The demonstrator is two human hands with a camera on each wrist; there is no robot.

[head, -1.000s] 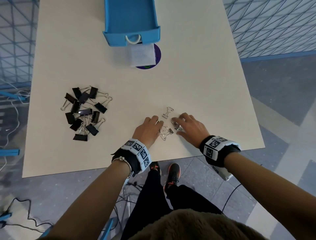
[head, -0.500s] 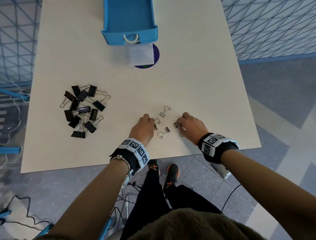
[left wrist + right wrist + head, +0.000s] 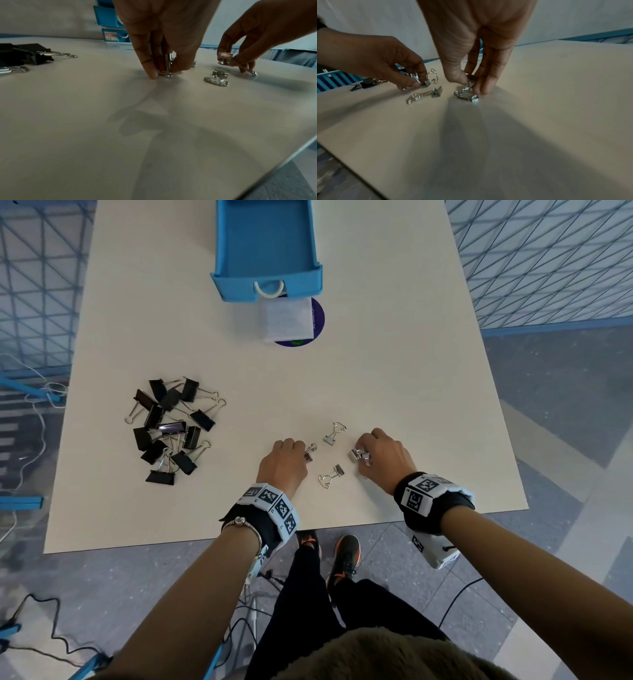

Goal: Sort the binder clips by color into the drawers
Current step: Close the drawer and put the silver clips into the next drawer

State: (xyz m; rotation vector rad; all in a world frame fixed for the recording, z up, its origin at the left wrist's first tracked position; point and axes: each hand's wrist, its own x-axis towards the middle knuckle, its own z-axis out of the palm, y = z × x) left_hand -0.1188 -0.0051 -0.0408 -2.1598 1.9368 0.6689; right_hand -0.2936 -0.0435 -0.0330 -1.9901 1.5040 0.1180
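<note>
Near the table's front edge my left hand (image 3: 291,455) pinches a silver binder clip (image 3: 309,454) between thumb and fingers; the left wrist view shows that clip (image 3: 166,67) upright on the tabletop. My right hand (image 3: 380,455) pinches another silver clip (image 3: 359,455), seen touching the table in the right wrist view (image 3: 467,93). Two loose silver clips lie between the hands, one farther (image 3: 334,434) and one nearer (image 3: 331,477). A heap of black binder clips (image 3: 171,429) lies to the left. An open blue drawer (image 3: 265,248) stands at the table's far side.
A white paper on a purple disc (image 3: 291,320) lies just in front of the drawer. The table's front edge (image 3: 274,537) runs close behind my wrists, its right edge (image 3: 503,419) not far from my right hand. Cables trail on the floor at left.
Both hands went from lying flat over the silver clips to curled pinches, each taking hold of one clip. The view has shifted slightly.
</note>
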